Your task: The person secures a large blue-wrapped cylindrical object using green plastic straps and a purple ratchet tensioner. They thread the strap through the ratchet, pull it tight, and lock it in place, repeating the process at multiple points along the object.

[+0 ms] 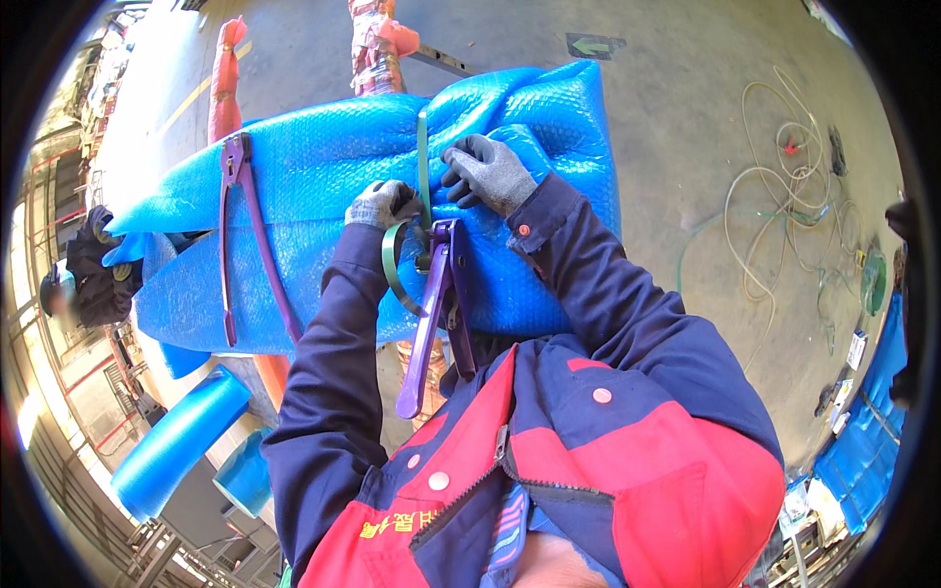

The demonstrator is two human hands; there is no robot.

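A large bundle in blue bubble wrap (323, 147) lies across in front of me, with a green strap (423, 157) running over it. My left hand (380, 205), in a grey glove, is closed on the green strap, just above a purple strapping tool (427, 333). The strap's loose end curls down left of this tool, whose handles point toward me. My right hand (490, 176), also gloved, hovers over the wrap right of the strap. Its fingers are loosely curled and apart, with nothing visible in them. A second purple long-handled tool (235, 157) rests on the bundle's left part.
Wrapped orange supports (225, 83) stick out beyond the bundle. Blue rolls (181, 441) stand at lower left. A person in dark clothing (98, 265) is at the bundle's left end. Tangled hoses (784, 196) lie on the floor at right, near a blue tarp (867, 431).
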